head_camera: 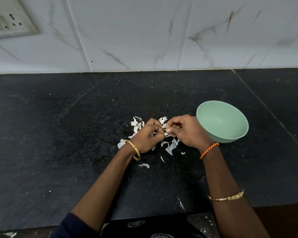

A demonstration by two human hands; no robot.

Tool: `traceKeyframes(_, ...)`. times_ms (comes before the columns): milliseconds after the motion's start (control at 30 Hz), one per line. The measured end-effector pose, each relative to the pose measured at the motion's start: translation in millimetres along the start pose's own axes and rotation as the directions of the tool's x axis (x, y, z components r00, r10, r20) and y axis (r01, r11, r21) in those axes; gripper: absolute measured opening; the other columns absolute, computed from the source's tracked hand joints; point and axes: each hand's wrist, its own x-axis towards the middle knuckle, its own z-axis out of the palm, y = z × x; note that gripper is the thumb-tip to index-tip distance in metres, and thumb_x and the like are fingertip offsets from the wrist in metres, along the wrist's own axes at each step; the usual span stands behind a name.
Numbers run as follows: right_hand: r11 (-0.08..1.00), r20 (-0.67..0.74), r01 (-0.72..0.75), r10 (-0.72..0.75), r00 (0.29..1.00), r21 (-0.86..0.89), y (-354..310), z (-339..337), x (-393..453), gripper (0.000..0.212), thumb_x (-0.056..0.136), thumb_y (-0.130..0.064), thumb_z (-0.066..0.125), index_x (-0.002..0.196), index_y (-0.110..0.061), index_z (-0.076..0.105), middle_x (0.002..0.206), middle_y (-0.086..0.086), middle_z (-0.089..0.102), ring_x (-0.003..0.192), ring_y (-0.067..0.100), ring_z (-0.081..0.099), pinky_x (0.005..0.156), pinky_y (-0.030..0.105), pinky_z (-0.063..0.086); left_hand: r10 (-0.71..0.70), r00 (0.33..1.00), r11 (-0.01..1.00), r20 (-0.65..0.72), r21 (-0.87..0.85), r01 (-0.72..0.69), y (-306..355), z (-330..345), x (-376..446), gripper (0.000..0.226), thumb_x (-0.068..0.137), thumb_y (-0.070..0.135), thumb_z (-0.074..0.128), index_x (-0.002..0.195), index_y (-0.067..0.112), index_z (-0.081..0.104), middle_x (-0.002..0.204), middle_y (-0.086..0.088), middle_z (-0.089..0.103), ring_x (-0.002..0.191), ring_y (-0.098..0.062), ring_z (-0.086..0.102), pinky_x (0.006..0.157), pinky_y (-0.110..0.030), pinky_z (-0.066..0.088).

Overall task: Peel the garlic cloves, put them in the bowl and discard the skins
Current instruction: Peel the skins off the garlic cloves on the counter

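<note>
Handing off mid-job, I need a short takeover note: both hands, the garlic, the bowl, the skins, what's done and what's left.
Left hand and right hand: both pinch one small pale garlic clove between them above the black stone counter.
Pale green round bowl: right of the hands, no cloves visible inside.
Loose white papery skins: scattered on the counter around and under the hands.
Left: finish peeling, drop the clove in the bowl, discard the skins.

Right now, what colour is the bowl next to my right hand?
Pale mint green, inside and out; the bowl shows best in the head view.

Head camera looks steeply down, close over the counter (58, 134)
</note>
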Motion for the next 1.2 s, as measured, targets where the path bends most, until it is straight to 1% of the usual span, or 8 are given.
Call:
traceKeyframes(100, 0.997, -0.005, 0.026, -0.026, 1.000, -0.068, -5, -2, 0, 0.008, 0.085, -0.005, 0.068, 0.079, -0.008, 0.072, 0.067, -0.007, 0.063, 0.057, 0.000, 0.054, 0.055, 0.007, 0.042, -0.005, 1.000, 1.000, -0.009, -0.024, 0.004, 1, 2, -1, 0.034, 0.087, -0.004, 0.055, 0.066, 0.022, 0.052, 0.092, 0.006, 0.043, 0.088, 0.002, 0.043, 0.080, -0.005, 0.035)
traceKeyframes(267, 0.983, 0.018, 0.013, -0.009, 1.000, -0.184, -1, 1, 1, 0.013, 0.087, 0.002, 0.062, 0.081, -0.005, 0.071, 0.076, -0.001, 0.065, 0.060, -0.006, 0.053, 0.051, 0.001, 0.036, -0.022, 0.999, 0.997, -0.039, -0.079, 0.018, 10, 2, 0, 0.032, 0.089, -0.004, 0.052, 0.068, 0.020, 0.051, 0.093, 0.006, 0.043, 0.087, 0.000, 0.043, 0.079, -0.003, 0.035)
traceKeyframes(433, 0.998, -0.094, -0.065, 0.067, 0.993, 0.019, 12, 11, 1, 0.014, 0.087, -0.002, 0.063, 0.078, -0.011, 0.070, 0.070, -0.006, 0.066, 0.058, -0.006, 0.058, 0.058, 0.005, 0.042, -0.005, 0.995, 1.000, -0.101, -0.023, 0.003, 22, -2, 10, 0.027, 0.093, 0.004, 0.051, 0.071, 0.020, 0.051, 0.091, 0.006, 0.043, 0.084, 0.000, 0.042, 0.077, -0.004, 0.034)
traceKeyframes(567, 0.980, -0.161, -0.083, 0.112, 0.981, 0.179, 19, 11, 0, 0.016, 0.085, -0.003, 0.067, 0.074, -0.014, 0.068, 0.066, -0.005, 0.064, 0.056, -0.003, 0.057, 0.061, 0.014, 0.050, 0.036, 0.986, 0.979, -0.165, 0.206, -0.002, 7, -2, 10, 0.003, 0.086, 0.016, 0.066, 0.085, 0.016, 0.070, 0.089, 0.006, 0.051, 0.075, -0.012, 0.050, 0.069, -0.021, 0.043)
traceKeyframes(800, 0.982, -0.134, -0.078, 0.102, 0.986, 0.172, 21, 12, 1, 0.013, 0.085, -0.004, 0.068, 0.075, -0.014, 0.068, 0.070, 0.001, 0.067, 0.058, 0.003, 0.058, 0.061, 0.018, 0.052, 0.073, 0.983, 0.952, -0.171, 0.304, -0.018, 8, 0, 7, 0.009, 0.081, 0.022, 0.071, 0.088, 0.020, 0.077, 0.080, 0.006, 0.068, 0.062, 0.001, 0.050, 0.063, -0.027, 0.047)
traceKeyframes(933, 0.987, -0.118, -0.065, 0.083, 0.990, 0.147, 21, 14, 0, 0.015, 0.084, -0.003, 0.069, 0.075, -0.015, 0.068, 0.068, -0.005, 0.066, 0.056, -0.003, 0.056, 0.059, 0.012, 0.048, 0.015, 0.985, 0.912, -0.171, 0.406, 0.057, 12, 1, 6, 0.009, 0.079, 0.030, 0.069, 0.078, 0.023, 0.075, 0.077, 0.011, 0.068, 0.064, -0.003, 0.052, 0.060, -0.024, 0.045)
traceKeyframes(1067, 0.992, -0.114, -0.055, 0.068, 0.991, 0.116, 19, 17, -1, 0.011, 0.083, -0.003, 0.070, 0.077, -0.013, 0.069, 0.070, -0.004, 0.068, 0.058, 0.000, 0.059, 0.061, 0.014, 0.050, 0.035, 0.991, 0.874, -0.129, 0.485, 0.032, 16, 0, 6, 0.008, 0.078, 0.027, 0.069, 0.076, 0.021, 0.072, 0.077, 0.008, 0.069, 0.065, -0.008, 0.051, 0.063, -0.027, 0.048)
traceKeyframes(1200, 0.979, -0.104, -0.051, 0.073, 0.992, 0.199, 16, 16, -1, 0.015, 0.084, 0.000, 0.068, 0.076, -0.013, 0.068, 0.071, 0.004, 0.068, 0.058, 0.001, 0.062, 0.059, 0.013, 0.051, 0.097, 0.986, 0.906, -0.133, 0.422, -0.032, 13, -1, 7, 0.006, 0.075, 0.018, 0.071, 0.072, 0.014, 0.073, 0.068, 0.008, 0.065, 0.054, -0.002, 0.047, 0.057, -0.026, 0.047)
